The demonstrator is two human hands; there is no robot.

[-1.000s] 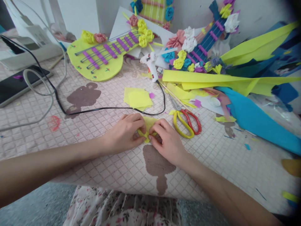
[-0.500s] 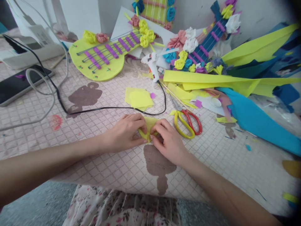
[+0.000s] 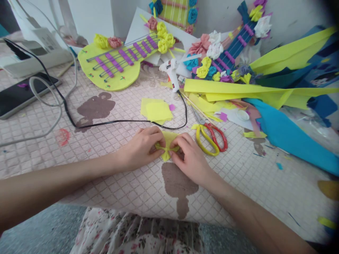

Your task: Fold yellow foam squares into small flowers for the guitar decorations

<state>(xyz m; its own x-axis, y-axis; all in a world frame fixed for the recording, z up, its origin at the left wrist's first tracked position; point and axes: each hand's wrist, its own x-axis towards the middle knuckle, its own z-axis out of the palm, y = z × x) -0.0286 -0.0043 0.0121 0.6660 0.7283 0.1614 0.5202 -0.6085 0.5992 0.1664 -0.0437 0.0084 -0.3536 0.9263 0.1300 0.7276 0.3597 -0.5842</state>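
Note:
My left hand (image 3: 141, 148) and my right hand (image 3: 189, 157) meet over a small yellow felt piece (image 3: 167, 145) on the quilted table cover (image 3: 127, 190). Both pinch it between thumb and fingers, and it bunches into a bow-like fold at its middle. The fingers hide parts of the piece. A loose stack of yellow felt squares (image 3: 156, 110) lies just beyond my hands. Scissors with yellow and red handles (image 3: 210, 138) lie to the right of my right hand.
A white glue gun (image 3: 171, 72) stands behind, its black cord (image 3: 116, 122) looping across the cover. A yellow felt guitar (image 3: 116, 63) and a blue one (image 3: 230, 49) with felt flowers lie at the back. Yellow and blue felt sheets (image 3: 286, 130) pile on the right. A tablet (image 3: 21, 93) lies at the left.
The felt piece between my fingers has been gathered tighter at its middle, and its lower edge now shows as a small fan. My hands have stayed in place.

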